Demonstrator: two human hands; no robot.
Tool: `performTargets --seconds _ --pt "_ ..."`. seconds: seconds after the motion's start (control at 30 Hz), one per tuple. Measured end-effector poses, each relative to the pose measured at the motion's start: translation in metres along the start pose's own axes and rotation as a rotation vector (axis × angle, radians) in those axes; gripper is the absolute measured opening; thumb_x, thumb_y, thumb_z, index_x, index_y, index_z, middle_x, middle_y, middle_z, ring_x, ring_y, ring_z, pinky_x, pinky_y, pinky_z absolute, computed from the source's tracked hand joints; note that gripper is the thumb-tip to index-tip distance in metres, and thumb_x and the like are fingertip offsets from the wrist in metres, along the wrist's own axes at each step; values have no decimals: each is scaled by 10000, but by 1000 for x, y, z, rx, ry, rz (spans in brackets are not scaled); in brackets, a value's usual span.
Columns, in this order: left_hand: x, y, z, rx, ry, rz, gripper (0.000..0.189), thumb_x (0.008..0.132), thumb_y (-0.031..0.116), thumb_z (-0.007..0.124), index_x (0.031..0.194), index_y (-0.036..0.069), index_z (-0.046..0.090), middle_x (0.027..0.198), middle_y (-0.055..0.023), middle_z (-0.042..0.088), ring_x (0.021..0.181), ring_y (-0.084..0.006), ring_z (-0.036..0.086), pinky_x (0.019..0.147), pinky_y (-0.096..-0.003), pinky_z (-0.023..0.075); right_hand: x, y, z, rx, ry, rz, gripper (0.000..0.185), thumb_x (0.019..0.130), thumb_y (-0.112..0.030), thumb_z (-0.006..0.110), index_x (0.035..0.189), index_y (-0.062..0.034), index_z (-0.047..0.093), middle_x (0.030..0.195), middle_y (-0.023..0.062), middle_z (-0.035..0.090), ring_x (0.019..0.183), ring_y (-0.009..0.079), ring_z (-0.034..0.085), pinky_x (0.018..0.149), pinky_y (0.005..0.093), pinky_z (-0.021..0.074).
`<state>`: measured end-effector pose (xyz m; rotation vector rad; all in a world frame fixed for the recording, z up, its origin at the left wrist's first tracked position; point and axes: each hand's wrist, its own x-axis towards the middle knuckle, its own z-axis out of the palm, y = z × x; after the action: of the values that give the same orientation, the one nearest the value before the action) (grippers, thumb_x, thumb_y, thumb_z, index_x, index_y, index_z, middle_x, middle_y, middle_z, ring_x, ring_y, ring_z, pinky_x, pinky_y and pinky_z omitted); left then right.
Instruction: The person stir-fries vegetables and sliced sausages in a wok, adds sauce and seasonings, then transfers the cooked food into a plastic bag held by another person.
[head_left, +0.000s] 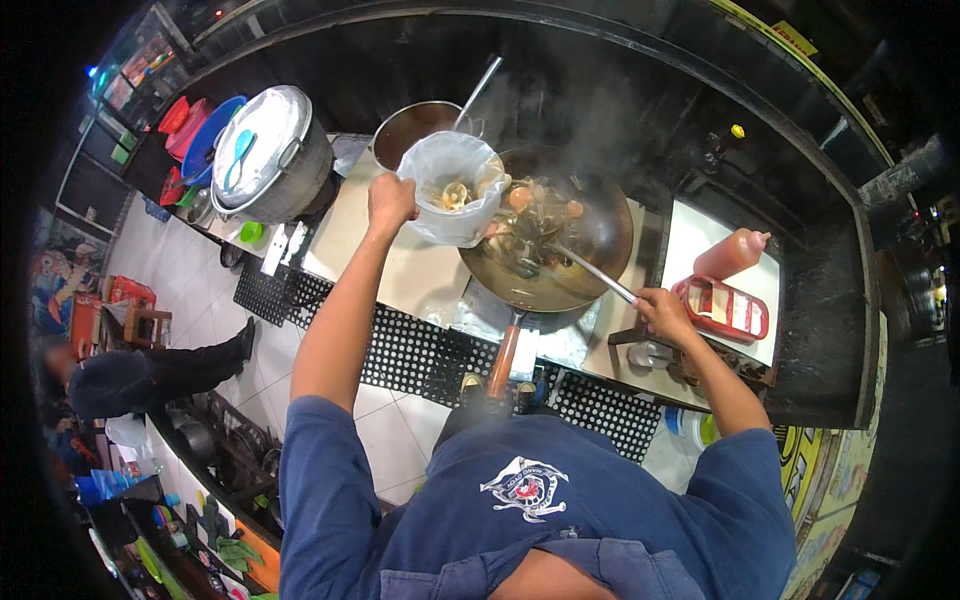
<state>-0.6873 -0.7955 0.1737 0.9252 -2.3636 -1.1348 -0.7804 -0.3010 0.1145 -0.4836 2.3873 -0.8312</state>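
My left hand (391, 202) grips the rim of a clear plastic bag (450, 225), which hangs wide at the mouth over the left edge of a wok (600, 270). Some cooked food lies inside the bag. In my right hand (664, 315) is the metal handle of a ladle or spatula (592, 270); its head is down among the food in the wok and hard to make out. Vegetables, round orange slices and sauce (525, 217) fill part of the wok, and steam rises. The wok's wooden handle (505, 356) points towards me.
A pot (411, 124) with a long-handled utensil stands behind the bag. At left are a large lidded pot (304, 176) and stacked colourful bowls (214, 139). A sauce bottle (724, 256) and a red condiment box (694, 289) stand at right. A person in dark clothes (112, 382) is at far left.
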Motion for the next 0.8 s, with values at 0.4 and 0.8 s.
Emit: performTargets --seconds 0.4,0.8 --pt "4 18 17 312 -19 86 303 770 156 545 707 -124 640 651 -271 632 670 -396 672 728 -453 534 -45 -64 -118 -196 78 -161 253 928 -131 588 1118 21 658 617 82 612 472 137 561 465 282 451" --pt "-2 46 71 409 -119 83 318 799 203 573 810 -97 680 816 -282 667 821 -387 682 779 -434 537 -81 -156 -138 -642 254 -415 241 888 -164 619 1078 -28 675 824 177 692 698 282 670 666 407 511"
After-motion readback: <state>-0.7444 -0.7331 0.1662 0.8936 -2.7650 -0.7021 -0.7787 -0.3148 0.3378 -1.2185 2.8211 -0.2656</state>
